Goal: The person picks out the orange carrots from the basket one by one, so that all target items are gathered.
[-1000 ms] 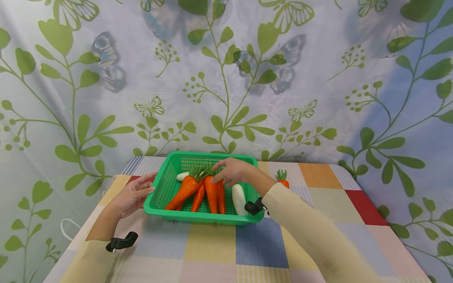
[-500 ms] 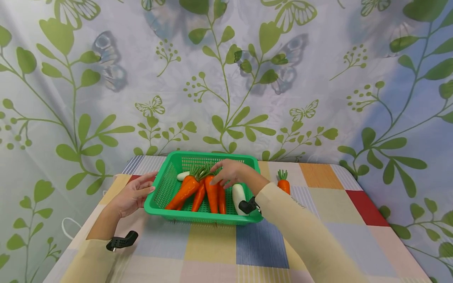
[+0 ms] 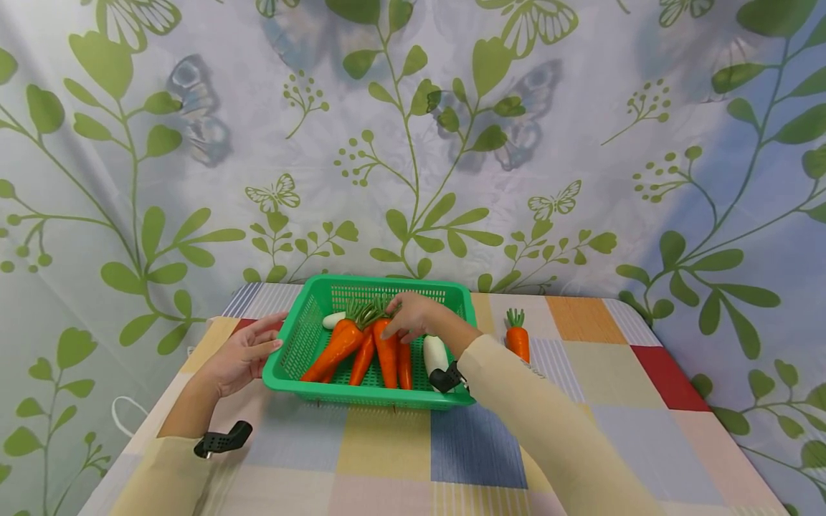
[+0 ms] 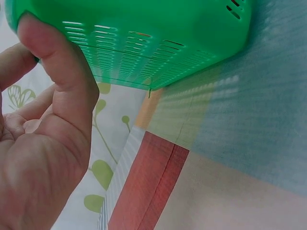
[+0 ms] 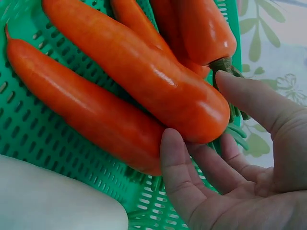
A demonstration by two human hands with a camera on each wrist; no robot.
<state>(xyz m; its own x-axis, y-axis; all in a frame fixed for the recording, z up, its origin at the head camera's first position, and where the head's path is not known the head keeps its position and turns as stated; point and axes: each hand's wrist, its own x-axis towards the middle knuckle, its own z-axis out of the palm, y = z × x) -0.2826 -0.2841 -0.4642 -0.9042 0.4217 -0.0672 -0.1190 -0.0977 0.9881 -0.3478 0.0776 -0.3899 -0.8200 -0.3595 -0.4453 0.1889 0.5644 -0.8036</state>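
A green plastic basket (image 3: 371, 396) with slotted walls stands on the table, holding several orange carrots (image 3: 335, 352) with green tops and white radishes. One big white radish (image 3: 435, 352) lies at the right, partly behind the wrist, and a smaller pale one (image 3: 333, 320) at the left. My right hand (image 3: 418, 315) reaches into the basket. Its thumb and fingers lie either side of the thick crown of a middle carrot (image 5: 163, 76), fingertips between it and the carrot (image 5: 86, 105) beside it. My left hand (image 3: 241, 355) touches the basket's left side with relaxed fingers, seen closely in the left wrist view.
A single carrot (image 3: 517, 339) lies on the patchwork tablecloth (image 3: 387, 444) right of the basket, beyond my right forearm. Behind the table hangs a curtain (image 3: 413, 143) with leaves and butterflies. A white cable (image 3: 122, 416) shows at the left edge.
My right hand has lowered slightly, its fingers drawing in round the middle carrot's crown. The right forearm has shifted left, showing more of the lone carrot. My left hand stays at the basket.
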